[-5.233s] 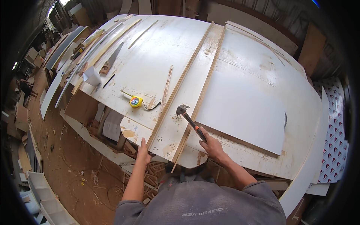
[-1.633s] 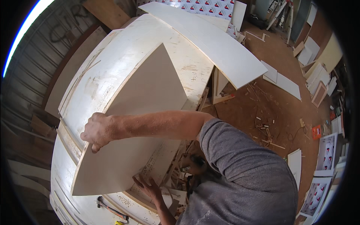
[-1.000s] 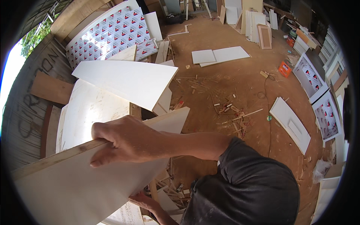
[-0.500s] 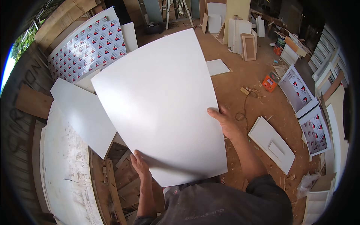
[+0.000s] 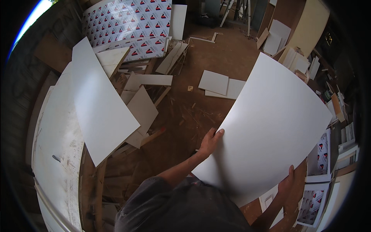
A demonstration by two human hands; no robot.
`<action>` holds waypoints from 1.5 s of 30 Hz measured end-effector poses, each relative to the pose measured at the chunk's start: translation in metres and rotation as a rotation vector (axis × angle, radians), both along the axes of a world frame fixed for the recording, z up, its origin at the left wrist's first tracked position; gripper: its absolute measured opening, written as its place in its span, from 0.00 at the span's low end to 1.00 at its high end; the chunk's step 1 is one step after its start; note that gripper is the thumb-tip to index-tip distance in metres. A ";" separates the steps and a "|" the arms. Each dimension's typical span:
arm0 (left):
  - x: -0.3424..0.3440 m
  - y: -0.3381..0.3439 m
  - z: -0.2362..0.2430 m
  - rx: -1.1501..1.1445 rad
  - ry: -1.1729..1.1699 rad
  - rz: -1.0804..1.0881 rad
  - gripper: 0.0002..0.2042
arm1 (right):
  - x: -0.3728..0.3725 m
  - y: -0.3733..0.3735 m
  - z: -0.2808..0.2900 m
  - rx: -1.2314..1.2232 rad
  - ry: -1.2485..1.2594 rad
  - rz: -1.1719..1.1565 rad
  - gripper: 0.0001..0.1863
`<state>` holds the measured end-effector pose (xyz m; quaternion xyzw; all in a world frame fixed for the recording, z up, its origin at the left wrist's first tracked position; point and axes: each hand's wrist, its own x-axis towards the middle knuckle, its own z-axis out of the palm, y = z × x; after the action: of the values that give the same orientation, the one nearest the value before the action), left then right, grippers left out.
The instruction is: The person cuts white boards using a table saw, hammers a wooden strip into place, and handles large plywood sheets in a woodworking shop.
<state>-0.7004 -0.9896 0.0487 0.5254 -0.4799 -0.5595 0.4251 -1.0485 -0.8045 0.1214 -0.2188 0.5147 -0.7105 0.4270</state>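
A large flat white panel [image 5: 270, 127] is held up in front of my body, tilted toward the right. My left hand [image 5: 210, 142] grips its left edge, with the thumb on the white face and the fingers behind it. Lower down on the opposite edge, my right hand [image 5: 286, 179] is closed around the panel, its fingers partly hidden behind the board. Left of me, another white board [image 5: 102, 108] lies across the worn white worktable [image 5: 62, 162]. The panel hides part of the floor beyond it.
Offcut boards [image 5: 143, 108] are piled beside the worktable. Two white pieces [image 5: 213, 82] lie on the brown floor ahead. Patterned film covers a large sheet [image 5: 127, 23] at the back left. White box frames [image 5: 312, 205] stand at the right, and a stepladder [image 5: 227, 11] is far back.
The white panel has swung from the middle over to the right, carried by both hands. My view has turned, so the worktable and its board show more fully.
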 end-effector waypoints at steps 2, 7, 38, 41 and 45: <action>-0.012 -0.044 0.001 0.114 -0.003 -0.090 0.36 | -0.019 -0.031 -0.008 0.011 -0.054 -0.005 0.30; -0.057 -0.146 -0.006 0.150 -0.134 -0.075 0.37 | -0.049 -0.113 -0.029 0.011 -0.126 0.016 0.31; -0.077 -0.424 -0.086 0.215 -0.430 0.303 0.26 | -0.114 -0.653 -0.118 0.264 -0.133 0.763 0.32; -0.029 -0.408 -0.151 0.364 -0.422 0.196 0.31 | -0.093 -0.660 -0.142 0.391 0.058 0.700 0.41; 0.044 -0.343 -0.200 0.030 -0.943 -0.260 0.24 | -0.078 -0.642 -0.127 0.478 0.030 0.533 0.42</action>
<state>-0.6566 -1.3329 -0.1513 0.6632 -0.6737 -0.3159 0.0806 -1.1261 -1.4463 -0.0052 -0.2496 0.5974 -0.4302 0.6291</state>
